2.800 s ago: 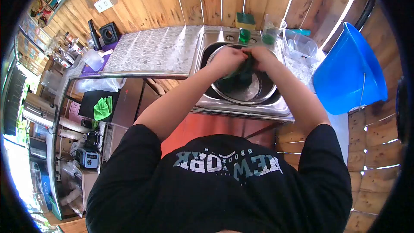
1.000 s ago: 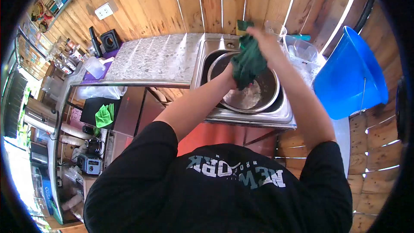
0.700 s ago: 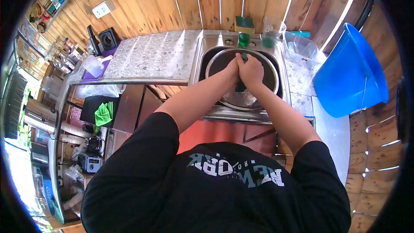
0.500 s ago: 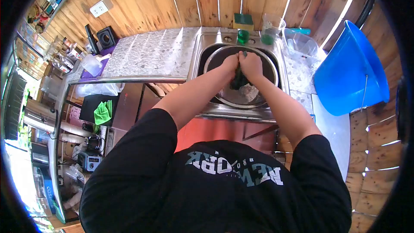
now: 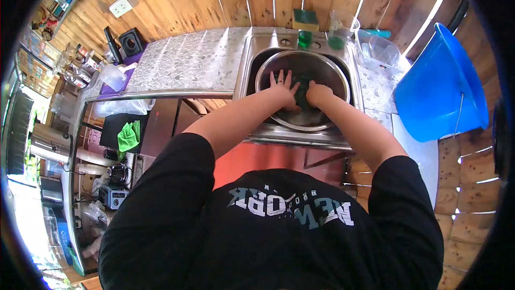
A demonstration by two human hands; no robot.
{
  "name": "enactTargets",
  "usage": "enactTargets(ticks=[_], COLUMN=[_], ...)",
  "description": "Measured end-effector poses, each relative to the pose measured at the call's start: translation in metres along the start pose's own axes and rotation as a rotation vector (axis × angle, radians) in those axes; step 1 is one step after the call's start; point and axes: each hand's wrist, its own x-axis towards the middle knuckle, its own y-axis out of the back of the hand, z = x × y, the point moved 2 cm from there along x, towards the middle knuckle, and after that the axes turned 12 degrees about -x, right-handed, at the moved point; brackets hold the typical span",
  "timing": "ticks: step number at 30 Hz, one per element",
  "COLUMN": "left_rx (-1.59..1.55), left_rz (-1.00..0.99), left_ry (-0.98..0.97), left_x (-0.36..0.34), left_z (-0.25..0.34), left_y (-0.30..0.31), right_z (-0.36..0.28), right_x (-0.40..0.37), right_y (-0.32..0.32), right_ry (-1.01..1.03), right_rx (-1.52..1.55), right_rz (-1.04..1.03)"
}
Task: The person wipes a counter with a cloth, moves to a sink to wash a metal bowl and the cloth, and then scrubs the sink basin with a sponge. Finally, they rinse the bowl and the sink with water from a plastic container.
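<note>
A round metal bowl (image 5: 340, 78) sits in the steel sink (image 5: 244, 70). Inside it lies a dark green cloth (image 5: 303, 87), with water around it. My left hand (image 5: 284, 92) is over the bowl's left half, fingers spread, at the cloth's left side. On the right, my right hand (image 5: 317, 94) is closed at the cloth's edge, its fingers curled round part of it. The lower part of the cloth is partly hidden by my hands.
Behind the sink stand a sponge (image 5: 306, 20), a green cup (image 5: 304, 39) and a clear pitcher (image 5: 341, 28). A clear plastic container (image 5: 377, 52) and a big blue bucket (image 5: 437, 91) are at the right. A bright green cloth (image 5: 129, 136) hangs at lower left.
My hands were together, gripping the raised, bunched dark cloth. Now they are apart, lower in the bowl; the left has opened and the cloth is down in the bowl.
</note>
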Motion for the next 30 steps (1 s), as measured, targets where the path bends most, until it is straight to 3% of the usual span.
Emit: enactTargets(ticks=[2,3,5,7,8,10,12,14,15,18,22,26,27,29,30], left_rx=[0.035,0.021,-0.038,-0.124,-0.253,-0.514,-1.016,-1.212,-1.182,-1.299,-1.89,-1.937,-1.92,-1.752,-1.666], left_rz=[-0.022,-0.037,0.018,0.16,0.214,0.311,0.278,0.189,0.4,0.194,-0.094,-0.005,-0.051,0.116,0.195], left_ry=[0.025,0.04,0.016,-0.061,-0.105,-0.19,-0.43,-0.506,-0.648,-0.441,-0.339,-0.49,-0.595,-0.614,-0.62], left_x=[0.01,0.01,0.001,-0.012,-0.012,-0.003,0.008,-0.004,-0.009,0.001,0.0,-0.038,-0.039,-0.034,-0.032], left_z=[-0.002,0.0,0.004,0.005,0.003,-0.008,-0.021,-0.02,-0.017,-0.018,-0.031,-0.024,-0.022,-0.015,-0.011], left_y=[-0.003,0.001,0.012,0.028,0.031,0.035,0.035,0.049,0.053,0.059,0.078,0.113,0.119,0.125,0.127], right_z=[-0.003,0.003,0.009,0.014,0.022,0.021,0.016,0.011,0.009,0.034,0.077,0.117,0.111,0.085,0.067], right_x=[-0.005,0.004,0.024,-0.004,0.021,0.012,-0.002,-0.029,-0.05,-0.058,-0.069,-0.032,-0.032,-0.039,-0.036], right_y=[0.016,0.018,0.033,0.072,0.054,0.085,0.129,0.175,0.198,0.227,0.213,0.121,0.11,0.088,0.071], right_ry=[0.024,0.221,0.277,-0.004,-0.049,-0.04,-0.019,0.023,0.023,0.069,-0.009,-0.126,-0.092,-0.104,-0.062], right_rx=[-0.07,-0.253,-0.233,0.474,0.723,1.005,1.244,1.427,1.52,1.558,1.542,1.407,1.097,0.934,1.157], right_rz=[-0.055,-0.135,-0.268,-0.187,-0.082,-0.054,-0.003,0.06,0.095,0.16,0.234,0.087,0.074,0.013,-0.004])
